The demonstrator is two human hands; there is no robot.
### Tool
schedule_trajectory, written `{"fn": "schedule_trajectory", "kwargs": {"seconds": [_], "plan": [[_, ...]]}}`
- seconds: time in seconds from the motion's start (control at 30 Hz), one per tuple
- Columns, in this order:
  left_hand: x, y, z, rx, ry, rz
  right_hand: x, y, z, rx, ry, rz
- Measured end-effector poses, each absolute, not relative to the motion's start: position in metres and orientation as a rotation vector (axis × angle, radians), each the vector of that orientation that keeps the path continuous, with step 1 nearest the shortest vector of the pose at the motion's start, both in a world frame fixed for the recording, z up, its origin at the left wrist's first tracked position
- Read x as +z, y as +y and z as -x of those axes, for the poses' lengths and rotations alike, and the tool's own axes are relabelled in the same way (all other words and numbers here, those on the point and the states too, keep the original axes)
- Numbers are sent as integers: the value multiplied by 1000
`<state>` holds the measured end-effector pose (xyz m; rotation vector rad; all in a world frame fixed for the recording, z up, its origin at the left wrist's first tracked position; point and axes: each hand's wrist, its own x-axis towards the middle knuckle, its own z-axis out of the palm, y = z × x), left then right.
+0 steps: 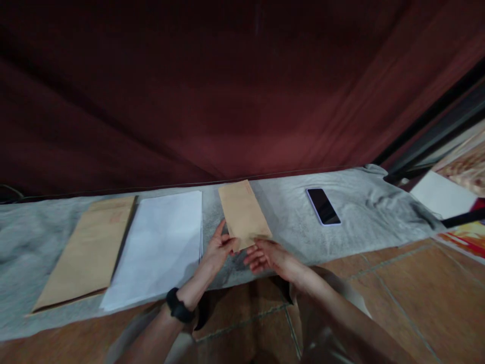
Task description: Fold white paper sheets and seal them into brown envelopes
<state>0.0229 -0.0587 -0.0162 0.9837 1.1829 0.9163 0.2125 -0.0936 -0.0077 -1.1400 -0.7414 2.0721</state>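
A small brown envelope [243, 213] lies on a grey cloth [288, 212] spread on the floor. My left hand [219, 248] grips the envelope's near left corner, thumb on top. My right hand [265, 254] is at the envelope's near right edge, fingers spread and touching it from below or beside; whether it grips is unclear. A black band sits on my left wrist. To the left lies a stack of white paper sheets [159, 247], and further left a stack of larger brown envelopes [89, 250].
A phone [323, 206] with a dark screen lies face up on the cloth to the right. A dark red curtain [227, 91] hangs behind. Brown floor tiles [397, 288] are in front. White and colourful papers [454, 202] lie at the far right.
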Motion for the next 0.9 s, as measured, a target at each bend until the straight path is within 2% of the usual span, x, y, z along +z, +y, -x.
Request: {"fn": "schedule_trajectory", "kwargs": {"seconds": [0.07,0.13,0.3,0.37,0.53,0.6,0.73,0.9], "plan": [[-21,-60,-19,865,1218,-1019,-5,-92,-224,2223,-943,1141],[-24,-63,-17,820,1276,-1090,-4,-90,-229,2125,-1104,1145],[-28,-65,-13,678,1464,-1391,-11,-87,-224,1193,-1597,1303],[-29,-62,-9,589,1514,-1510,-19,-90,-218,1019,-1761,1256],[-26,-58,-1,346,1717,-1858,-43,-97,-207,966,-1908,1177],[-23,-56,1,385,1766,-1990,-48,-97,-205,948,-1910,1160],[-20,-32,-7,720,1536,-2313,-52,-95,-202,887,-1900,1214],[-31,44,-30,512,1353,-2561,-57,-94,-200,851,-1947,1246]]}}
